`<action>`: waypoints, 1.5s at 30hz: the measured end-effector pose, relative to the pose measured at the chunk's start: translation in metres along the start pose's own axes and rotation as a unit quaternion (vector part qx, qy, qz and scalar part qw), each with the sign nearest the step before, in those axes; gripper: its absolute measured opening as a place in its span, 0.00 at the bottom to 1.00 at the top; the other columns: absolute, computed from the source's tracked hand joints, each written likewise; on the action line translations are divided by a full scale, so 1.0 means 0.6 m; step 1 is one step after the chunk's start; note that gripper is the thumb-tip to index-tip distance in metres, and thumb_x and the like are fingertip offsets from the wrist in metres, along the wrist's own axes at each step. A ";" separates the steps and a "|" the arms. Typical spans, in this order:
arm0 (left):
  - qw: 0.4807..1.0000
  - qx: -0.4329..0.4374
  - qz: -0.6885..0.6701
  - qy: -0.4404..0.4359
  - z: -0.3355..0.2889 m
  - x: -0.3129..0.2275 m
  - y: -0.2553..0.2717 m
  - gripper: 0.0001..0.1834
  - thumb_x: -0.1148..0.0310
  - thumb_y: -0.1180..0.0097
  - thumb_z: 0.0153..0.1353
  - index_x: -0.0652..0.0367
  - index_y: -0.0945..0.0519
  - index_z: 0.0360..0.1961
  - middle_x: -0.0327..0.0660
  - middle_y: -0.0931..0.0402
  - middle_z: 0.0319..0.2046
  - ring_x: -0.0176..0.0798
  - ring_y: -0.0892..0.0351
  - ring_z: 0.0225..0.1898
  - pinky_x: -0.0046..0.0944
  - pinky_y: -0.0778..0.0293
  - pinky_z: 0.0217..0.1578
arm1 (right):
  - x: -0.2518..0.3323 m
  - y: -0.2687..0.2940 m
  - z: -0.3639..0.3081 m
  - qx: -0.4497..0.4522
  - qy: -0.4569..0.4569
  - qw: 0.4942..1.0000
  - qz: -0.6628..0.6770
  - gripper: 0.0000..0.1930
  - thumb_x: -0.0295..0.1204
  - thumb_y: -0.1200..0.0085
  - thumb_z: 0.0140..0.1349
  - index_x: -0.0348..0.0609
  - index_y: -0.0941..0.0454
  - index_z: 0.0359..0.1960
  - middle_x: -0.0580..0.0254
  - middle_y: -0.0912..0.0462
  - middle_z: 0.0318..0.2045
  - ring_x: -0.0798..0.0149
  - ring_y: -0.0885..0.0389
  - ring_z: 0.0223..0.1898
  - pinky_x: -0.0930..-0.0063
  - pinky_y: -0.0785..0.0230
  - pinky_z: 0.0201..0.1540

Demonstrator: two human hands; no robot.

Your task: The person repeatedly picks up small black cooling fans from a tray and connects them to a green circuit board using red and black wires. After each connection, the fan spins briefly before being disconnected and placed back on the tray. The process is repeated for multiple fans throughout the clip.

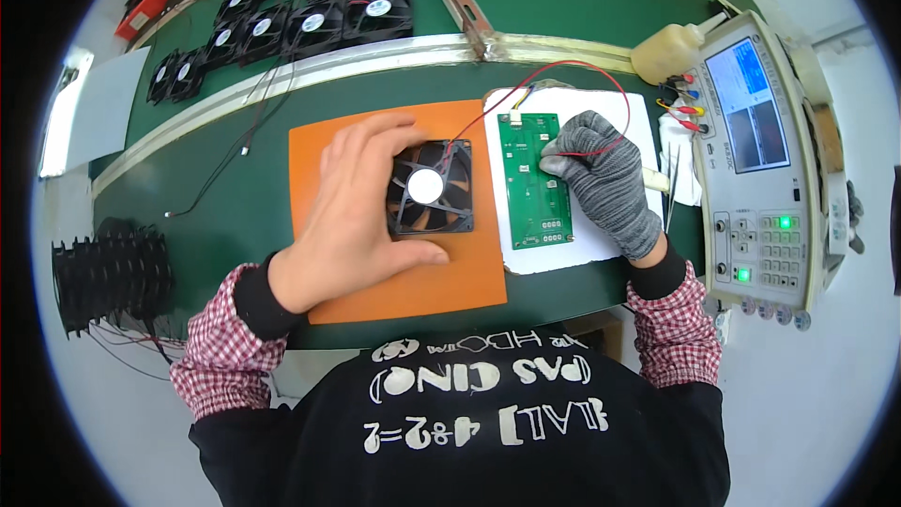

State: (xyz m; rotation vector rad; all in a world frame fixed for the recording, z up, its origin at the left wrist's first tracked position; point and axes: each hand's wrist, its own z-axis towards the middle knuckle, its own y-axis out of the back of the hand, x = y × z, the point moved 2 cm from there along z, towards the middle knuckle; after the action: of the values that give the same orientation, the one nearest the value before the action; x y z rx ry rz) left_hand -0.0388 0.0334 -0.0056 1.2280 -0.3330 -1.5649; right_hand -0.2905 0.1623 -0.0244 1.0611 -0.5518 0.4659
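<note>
A black square cooling fan (458, 205) with a round white label lies on an orange mat (413, 291). My bare left hand (352, 197) is spread along its left side, fingers by the top corner and thumb just below the bottom edge, apart from it. From the fan a red wire (587, 64) loops up and over to the right. My right hand (596, 174), in a grey knit glove with bare fingertips, pinches this wire over a green circuit board (540, 211); the wire's tip is hidden. Beneath the board is a white sheet (610, 249).
A tester with a screen (748, 113) stands at right, beside colored clip leads (690, 111), tweezers (674, 188) and a yellowish bottle (666, 52). Several fans (314, 23) lie beyond a pale rail (375, 49). Stacked fans (113, 277) stand at left, near a loose cable (230, 155).
</note>
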 end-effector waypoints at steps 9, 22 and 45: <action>0.991 -0.004 0.116 -0.067 0.000 -0.011 -0.006 0.53 0.55 0.22 0.35 0.60 0.35 0.63 0.47 0.30 0.51 0.52 0.31 0.51 0.49 0.36 0.53 | -0.002 -0.009 -0.005 0.014 0.022 0.998 -0.058 0.09 0.29 0.34 0.48 0.43 0.20 0.30 0.55 0.22 0.32 0.52 0.22 0.37 0.60 0.28 0.42; 0.989 -0.041 -0.144 0.003 -0.018 -0.078 0.114 0.23 0.60 0.39 0.60 0.64 0.28 0.51 0.50 0.21 0.38 0.44 0.20 0.36 0.41 0.23 0.36 | -0.010 -0.001 -0.010 -0.010 0.082 0.993 -0.090 0.09 0.31 0.33 0.47 0.45 0.20 0.30 0.58 0.22 0.33 0.53 0.22 0.39 0.62 0.27 0.43; 0.993 0.038 0.046 -0.098 0.194 0.032 0.065 0.40 0.70 0.30 0.30 0.61 0.28 0.52 0.50 0.30 0.47 0.57 0.31 0.52 0.47 0.35 0.56 | 0.043 0.146 -0.082 -0.198 0.012 0.917 -0.345 0.11 0.21 0.39 0.50 0.44 0.19 0.37 0.55 0.25 0.31 0.51 0.25 0.33 0.59 0.31 0.35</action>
State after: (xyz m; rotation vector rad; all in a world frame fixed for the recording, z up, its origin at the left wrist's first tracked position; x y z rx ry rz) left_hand -0.1111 -0.0404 0.0629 1.1022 -0.5728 -1.6073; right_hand -0.3137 0.2458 0.0328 0.7855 -0.2030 -0.2513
